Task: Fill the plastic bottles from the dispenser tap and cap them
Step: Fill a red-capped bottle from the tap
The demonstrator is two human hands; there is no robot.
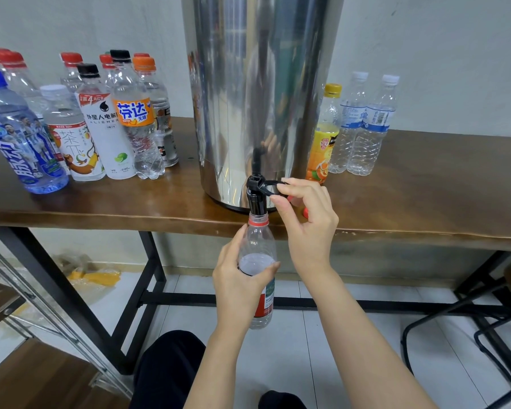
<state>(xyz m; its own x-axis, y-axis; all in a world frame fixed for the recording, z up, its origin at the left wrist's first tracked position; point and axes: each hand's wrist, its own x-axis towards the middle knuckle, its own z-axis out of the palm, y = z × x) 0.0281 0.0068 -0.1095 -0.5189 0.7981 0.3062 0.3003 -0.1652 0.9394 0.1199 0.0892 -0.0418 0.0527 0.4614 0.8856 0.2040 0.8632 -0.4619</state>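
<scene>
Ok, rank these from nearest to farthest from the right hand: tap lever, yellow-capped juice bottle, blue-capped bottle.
1. tap lever: pinched by the right hand itself, at the base of the dispenser.
2. yellow-capped juice bottle: just behind the hand, right of the dispenser.
3. blue-capped bottle: far left on the table.

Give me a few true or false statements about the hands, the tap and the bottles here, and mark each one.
1. The left hand holds the bottle under the tap. True.
2. The right hand rests flat on the table. False: it pinches the tap's lever.
3. The bottle under the tap is capped. False: its neck is open.
4. A yellow-capped bottle stands right of the dispenser. True.
</scene>
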